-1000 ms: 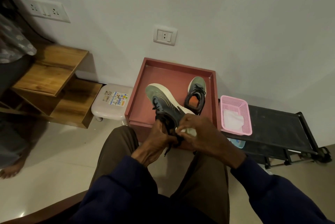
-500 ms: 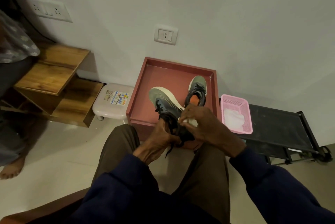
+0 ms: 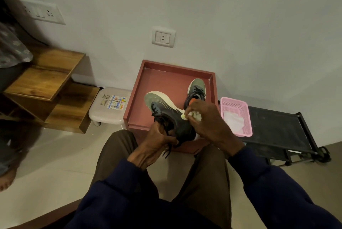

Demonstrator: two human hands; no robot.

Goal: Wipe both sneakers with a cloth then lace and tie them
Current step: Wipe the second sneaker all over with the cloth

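So you've got one sneaker (image 3: 166, 112) lifted up over the near edge of the red tray (image 3: 166, 73), toe aimed at about 11 o'clock and the pale sole edge turned toward 1 o'clock. Your left hand (image 3: 158, 140) has its grip clamped round the heel end, fingers curled in at the collar, and the black laces (image 3: 166, 152) dangle loose under it toward 6 o'clock. Your right hand (image 3: 209, 123) is at 3 o'clock of the shoe, grip pinched tight on a bunched white cloth (image 3: 196, 115), and that cloth is pressed right against the shoe's side near the sole line. The second sneaker (image 3: 197, 89) lies flat in the tray at 1 o'clock from the one you hold, toe toward 12, with a bit of orange showing just above your knuckles. The tray sits at 12 o'clock from your knees, back against the wall. Just beside it at 3 o'clock there's a pink basket (image 3: 244, 117) with something white (image 3: 233, 121) in it, sitting on a low black rack (image 3: 277, 123). At 9 o'clock of the tray is a small white stool (image 3: 109, 112), then a wooden shelf (image 3: 46, 80) further out. A wall socket (image 3: 163, 36) is straight up at 12. Someone else's bare foot (image 3: 6, 180) is on the floor at far 9 o'clock.
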